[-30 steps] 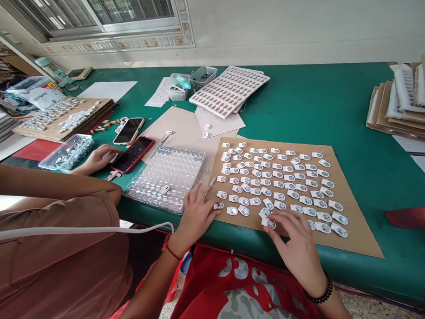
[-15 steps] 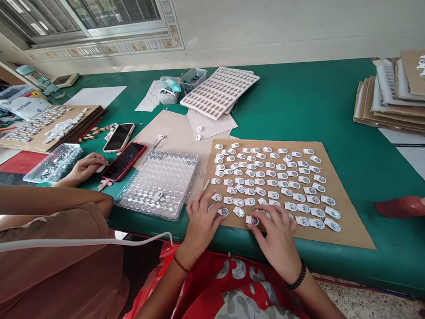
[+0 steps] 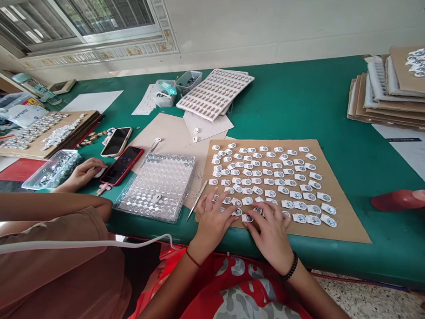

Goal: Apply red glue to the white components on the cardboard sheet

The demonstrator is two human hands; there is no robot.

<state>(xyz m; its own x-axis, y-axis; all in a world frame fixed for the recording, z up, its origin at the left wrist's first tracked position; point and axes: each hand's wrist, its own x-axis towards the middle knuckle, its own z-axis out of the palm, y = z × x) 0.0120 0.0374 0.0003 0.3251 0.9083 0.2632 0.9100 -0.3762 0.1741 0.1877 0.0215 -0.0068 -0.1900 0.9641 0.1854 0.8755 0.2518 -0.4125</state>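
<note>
A brown cardboard sheet [image 3: 339, 215] bears rows of small white tagged pieces with round dark-and-silver discs. Over its near left part is my left hand [image 3: 215, 220], fingers spread, thumb and fingertips by a piece [image 3: 237, 211] near the front edge. My right hand [image 3: 272, 231] rests over the near middle, fingers apart and curved, its thumb and index fingertips beside another piece [image 3: 247, 218]. Neither hand has lifted a piece off the sheet. Left of the sheet lies a thin pointed tool [image 3: 197, 201].
A clear ridged case [image 3: 163, 185] and a red phone [image 3: 122, 165] lie to the left, near another person's hand [image 3: 84, 172]. White trays [image 3: 215, 92] sit at the back. Cardboard layers [image 3: 384, 112] are stacked at the right, behind a red bottle [image 3: 392, 201].
My left hand has moved right along the front row, closer to my right hand, uncovering the pointed tool. The view has shifted slightly.
</note>
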